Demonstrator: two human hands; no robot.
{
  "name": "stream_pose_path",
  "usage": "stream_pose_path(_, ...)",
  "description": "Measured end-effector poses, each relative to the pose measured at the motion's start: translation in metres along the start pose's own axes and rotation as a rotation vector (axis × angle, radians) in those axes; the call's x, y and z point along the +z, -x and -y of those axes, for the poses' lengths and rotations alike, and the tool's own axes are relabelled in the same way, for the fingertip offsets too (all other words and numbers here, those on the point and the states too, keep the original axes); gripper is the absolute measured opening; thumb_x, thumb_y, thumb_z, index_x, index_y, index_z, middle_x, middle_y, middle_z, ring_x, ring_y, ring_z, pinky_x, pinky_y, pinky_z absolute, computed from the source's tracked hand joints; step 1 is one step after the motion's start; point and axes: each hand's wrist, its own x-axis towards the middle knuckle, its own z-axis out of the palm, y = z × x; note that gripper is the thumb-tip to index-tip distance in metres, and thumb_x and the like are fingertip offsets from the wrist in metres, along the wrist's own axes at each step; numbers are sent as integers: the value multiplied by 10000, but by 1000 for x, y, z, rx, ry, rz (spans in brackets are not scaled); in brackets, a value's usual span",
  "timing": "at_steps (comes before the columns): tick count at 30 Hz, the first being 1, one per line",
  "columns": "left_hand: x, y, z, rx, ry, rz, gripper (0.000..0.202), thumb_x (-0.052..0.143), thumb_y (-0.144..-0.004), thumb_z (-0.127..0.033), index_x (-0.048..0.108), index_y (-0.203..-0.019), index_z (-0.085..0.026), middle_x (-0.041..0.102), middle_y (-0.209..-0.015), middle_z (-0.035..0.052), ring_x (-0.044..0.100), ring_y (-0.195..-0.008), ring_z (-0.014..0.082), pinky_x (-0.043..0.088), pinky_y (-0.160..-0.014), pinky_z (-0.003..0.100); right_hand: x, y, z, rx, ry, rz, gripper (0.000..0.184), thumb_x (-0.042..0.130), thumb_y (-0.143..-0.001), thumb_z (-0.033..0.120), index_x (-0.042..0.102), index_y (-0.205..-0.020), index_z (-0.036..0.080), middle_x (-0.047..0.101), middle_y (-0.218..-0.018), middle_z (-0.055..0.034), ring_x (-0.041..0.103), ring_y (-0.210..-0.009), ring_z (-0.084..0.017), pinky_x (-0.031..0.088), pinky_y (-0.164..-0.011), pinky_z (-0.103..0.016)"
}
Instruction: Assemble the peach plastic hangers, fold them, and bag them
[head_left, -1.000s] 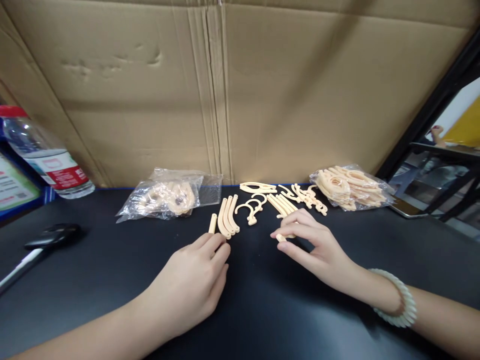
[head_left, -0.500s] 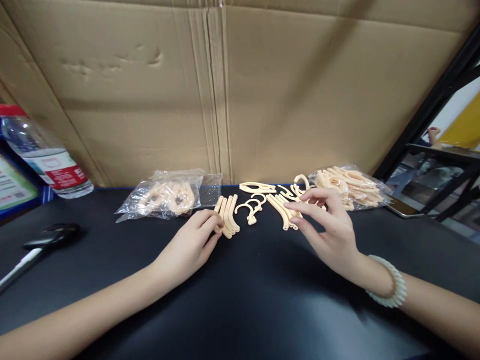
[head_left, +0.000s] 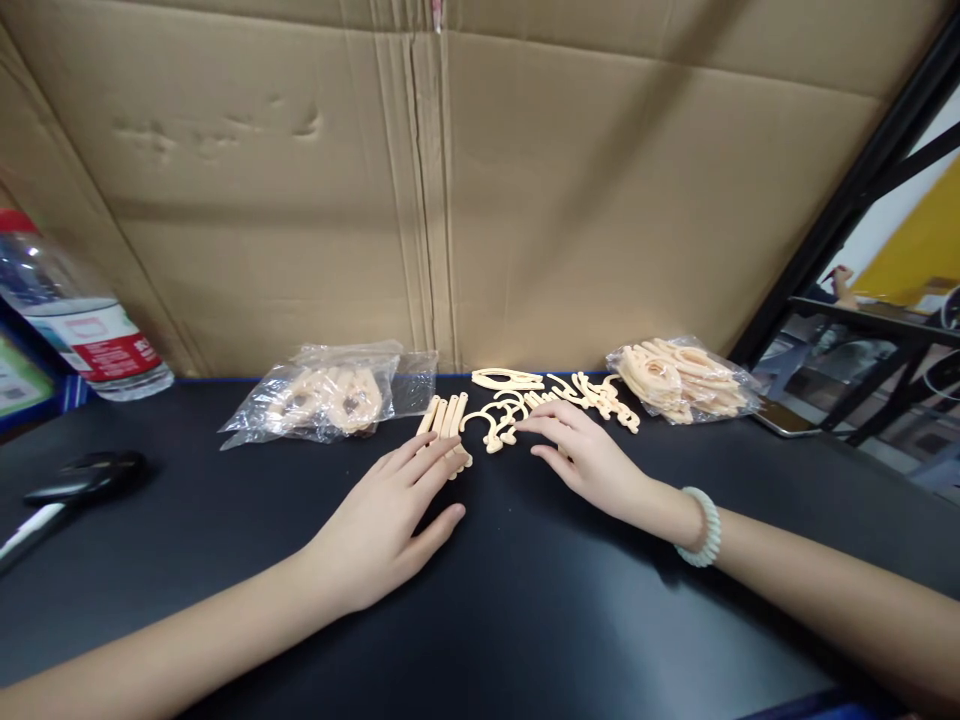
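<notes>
My left hand (head_left: 386, 520) lies open, fingers outstretched over the near end of a row of cream plastic hanger arms (head_left: 448, 412). Its thumb stands apart on the table side. Several loose cream hooks (head_left: 493, 438) sit just right of that row. My right hand (head_left: 596, 465) hovers by these hooks with its fingers apart and nothing visible in its grasp. It covers much of a second group of hanger arms. Behind it are small cream plastic parts (head_left: 604, 395), and a long looped cream piece (head_left: 507, 380) rests at the back.
A clear bag of cream parts (head_left: 322, 400) lies back left, and another full bag (head_left: 679, 375) back right beside a flat phone-like object (head_left: 784, 418). A bottle (head_left: 112, 345) and a black object (head_left: 86, 478) are left. Cardboard (head_left: 600, 200) stands behind. Another person's hand (head_left: 842, 278) shows far right.
My left hand has spread from curled fingers to flat over the hanger arms. The right hand has moved left towards the hooks, uncovering the small parts behind. The view has shifted slightly.
</notes>
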Motion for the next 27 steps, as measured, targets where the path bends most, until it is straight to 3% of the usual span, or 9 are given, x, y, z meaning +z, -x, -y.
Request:
stream_pose_path(9, -4, -1, 3, 27, 52, 68, 482, 486, -962, -342, 451, -1420, -195, 470, -1483, 104, 357, -1405, 317, 391, -1107, 529, -15, 4, -7, 19, 94, 52, 214, 489, -895, 100, 651, -1007, 186, 633, -952, -83, 582, -919, -222, 494, -830, -415)
stream_pose_path(12, -8, -3, 9, 69, 80, 120, 500, 471, -971, -342, 416, -1444, -194, 420, -1515, 102, 317, -1425, 306, 372, -1120, 528, -35, 6, -15, 58, 37, 155, 208, 478, -917, 126, 658, -1009, 177, 621, -954, -83, 585, -913, -207, 498, -824, -380)
stream_pose_path(17, -10, -5, 16, 100, 119, 142, 507, 477, -972, -334, 398, -1457, -206, 396, -1527, 92, 299, -1431, 294, 358, -1128, 519, -61, 9, -23, 109, 3, 355, 261, 575, -924, 333, 644, -1149, 223, 597, -1104, -88, 581, -1015, -227, 485, -915, -403)
stream_pose_path(22, -8, -6, 16, 106, 117, 139, 522, 486, -968, -331, 386, -1467, -217, 374, -1536, 92, 297, -1430, 299, 347, -1132, 523, -55, 13, -19, 136, 61, 379, 426, 588, -905, 429, 570, -1288, 242, 539, -1197, -111, 594, -977, -238, 506, -891, -427)
stream_pose_path(27, -7, -5, 16, 98, 90, 123, 532, 485, -966, -338, 377, -1471, -215, 369, -1542, 93, 312, -1427, 297, 357, -1128, 518, -44, 16, -19, 118, 88, 401, 371, 522, -948, 394, 580, -1270, 220, 530, -1146, -113, 603, -883, -208, 526, -840, -405)
